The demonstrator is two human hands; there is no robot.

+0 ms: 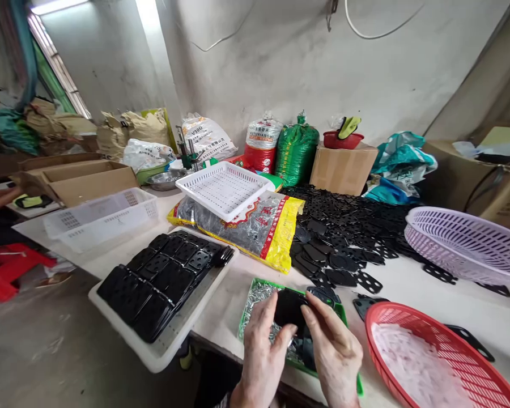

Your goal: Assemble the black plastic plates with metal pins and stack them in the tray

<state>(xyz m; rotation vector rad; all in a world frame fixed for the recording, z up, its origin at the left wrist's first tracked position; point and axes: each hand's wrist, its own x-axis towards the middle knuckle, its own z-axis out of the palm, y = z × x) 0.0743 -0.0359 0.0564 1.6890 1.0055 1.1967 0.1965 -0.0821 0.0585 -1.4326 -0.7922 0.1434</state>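
A black plate (288, 309) is held between my two hands, above a green tray (343, 315). My left hand (261, 345) grips its left side, thumb and fingers closed on it. My right hand (335, 345) pinches its right side with the fingertips. Small silvery metal pins (260, 292) fill part of the tray below, and some dark pieces lie there too, partly covered by my hands. Right of my right hand stands a red basket (376, 317) of small whitish translucent pieces (416, 362).
At left, a white tray (161, 362) carries rows of stacked black plates (165, 272). Loose black plates (340, 226) are heaped at the back right, beside a lilac basket (463, 255). A white perforated tray (225, 190) rests on a yellow-edged bag (280, 243). Another person's arm (0, 201) shows far left.
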